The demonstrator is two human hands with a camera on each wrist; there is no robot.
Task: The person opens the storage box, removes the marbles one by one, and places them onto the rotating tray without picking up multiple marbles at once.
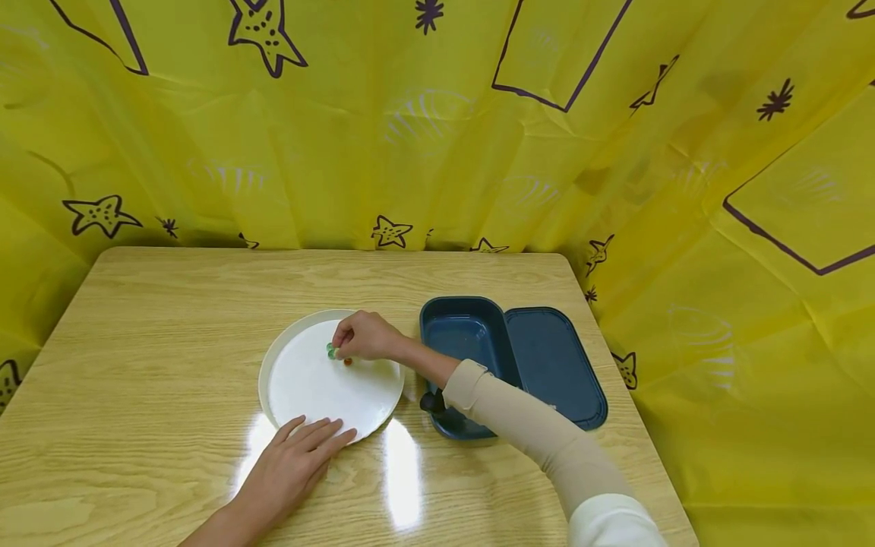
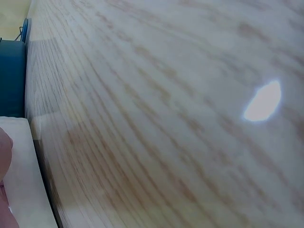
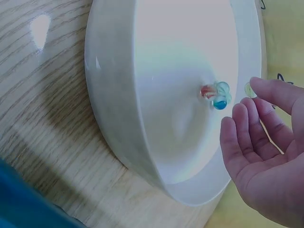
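A round white tray [image 1: 301,403] with a raised rim lies on the wooden table. Over it, my right hand [image 1: 369,336] pinches a clear, yellow-green marble [image 3: 249,90] between thumb and index finger. Just beside that hand, a few glass marbles sit clustered on the tray: a reddish marble [image 3: 207,91], a blue marble [image 3: 220,103] and a clear greenish marble [image 3: 223,87]. My left hand [image 1: 290,463] rests at the tray's near rim with its fingers extended. Only a bit of that hand shows at the edge of the left wrist view.
Right of the tray stands an open dark blue box [image 1: 468,330], partly behind my right forearm. Its flat blue lid [image 1: 554,365] lies alongside. A small black object [image 1: 432,403] is at the box's near left corner. A yellow patterned curtain [image 1: 328,152] surrounds the table.
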